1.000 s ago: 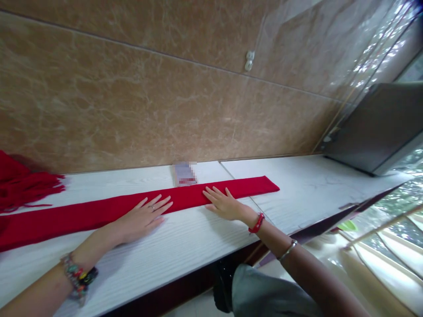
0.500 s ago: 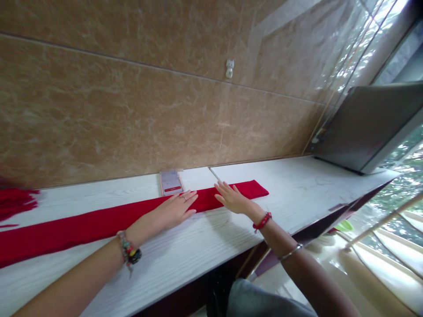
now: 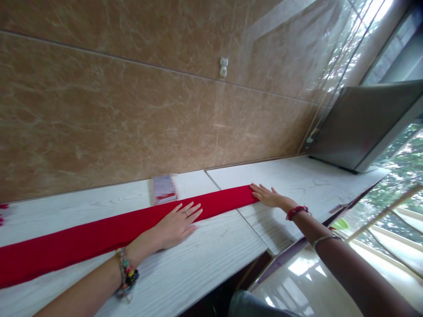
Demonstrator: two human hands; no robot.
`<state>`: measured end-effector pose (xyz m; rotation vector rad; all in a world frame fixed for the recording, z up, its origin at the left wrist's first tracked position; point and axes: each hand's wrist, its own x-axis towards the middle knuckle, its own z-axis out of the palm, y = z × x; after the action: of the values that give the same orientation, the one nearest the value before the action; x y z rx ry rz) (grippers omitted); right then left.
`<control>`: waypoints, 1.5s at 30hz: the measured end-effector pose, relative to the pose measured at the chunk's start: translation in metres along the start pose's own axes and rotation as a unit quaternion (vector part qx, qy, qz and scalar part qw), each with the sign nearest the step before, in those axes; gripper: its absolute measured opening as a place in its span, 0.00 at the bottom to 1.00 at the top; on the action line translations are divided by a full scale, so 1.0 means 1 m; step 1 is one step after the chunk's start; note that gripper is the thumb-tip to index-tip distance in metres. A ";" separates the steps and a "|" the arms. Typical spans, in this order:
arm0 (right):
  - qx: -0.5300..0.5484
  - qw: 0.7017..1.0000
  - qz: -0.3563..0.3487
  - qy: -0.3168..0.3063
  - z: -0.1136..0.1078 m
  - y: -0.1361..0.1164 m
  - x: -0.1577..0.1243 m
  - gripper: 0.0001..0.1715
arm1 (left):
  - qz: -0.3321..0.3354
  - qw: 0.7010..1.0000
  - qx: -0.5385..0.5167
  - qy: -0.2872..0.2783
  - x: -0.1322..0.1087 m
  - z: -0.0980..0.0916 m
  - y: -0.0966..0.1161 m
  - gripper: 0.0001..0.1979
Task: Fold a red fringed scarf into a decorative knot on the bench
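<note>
A long red scarf (image 3: 99, 230), folded into a narrow band, lies along the white countertop (image 3: 205, 251). My left hand (image 3: 176, 224) rests flat on the near side of its middle, fingers spread, a ring on one finger. Over the scarf's right end lies my right hand (image 3: 269, 196), its fingers stretched out and covering that end. Neither hand grips the cloth. Just behind the scarf, near my left fingers, is a phone (image 3: 164, 188) with its screen partly blurred.
Brown marbled tiles (image 3: 132, 110) rise behind the counter and carry a small white hook (image 3: 224, 67). A large grey box-like appliance (image 3: 360, 127) stands at the counter's right end. Red fringe (image 3: 3, 213) shows at the left edge.
My right hand has slid right along the scarf to its end. The left hand stays near the middle, its fingers now more spread. The view has shifted slightly.
</note>
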<state>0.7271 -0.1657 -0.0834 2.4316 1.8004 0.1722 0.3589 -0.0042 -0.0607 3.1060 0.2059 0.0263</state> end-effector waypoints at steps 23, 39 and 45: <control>0.137 0.869 -0.470 0.075 -0.097 -0.426 0.017 0.30 | -0.295 0.952 0.077 0.010 -0.320 -0.014 -0.081 0.25; 0.136 0.874 -0.462 0.063 -0.094 -0.448 0.012 0.30 | -0.212 0.977 -0.020 -0.026 -0.291 -0.016 -0.070 0.27; 0.143 0.876 -0.458 0.053 -0.095 -0.444 0.012 0.31 | -0.264 0.964 0.006 -0.040 -0.323 -0.022 -0.079 0.25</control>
<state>0.2965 -0.0236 -0.0585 1.4322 2.9562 -0.0602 0.0278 0.0315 -0.0456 2.9428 1.0161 -0.1111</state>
